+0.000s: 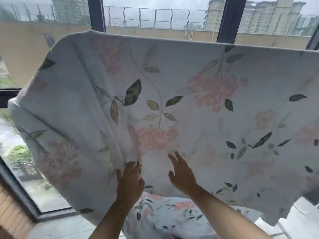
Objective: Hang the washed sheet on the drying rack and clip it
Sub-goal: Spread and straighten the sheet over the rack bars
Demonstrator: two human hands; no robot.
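A white sheet (172, 94) printed with pink flowers and green leaves hangs over a horizontal bar that is hidden under its top fold and fills most of the view. Its left part bulges toward me in long folds. My left hand (131, 180) lies against the cloth low in the middle, fingers curled into a fold. My right hand (181, 175) is just right of it, fingers spread, flat near the fabric and holding nothing. The sheet's lower end (165, 214) lies bunched below my arms. No clips are visible.
Dark window frames (96, 12) and large panes stand right behind the sheet, with a fenced roof and tall buildings outside. A pale floor (65, 226) runs below, with wooden slats (10, 209) at the lower left.
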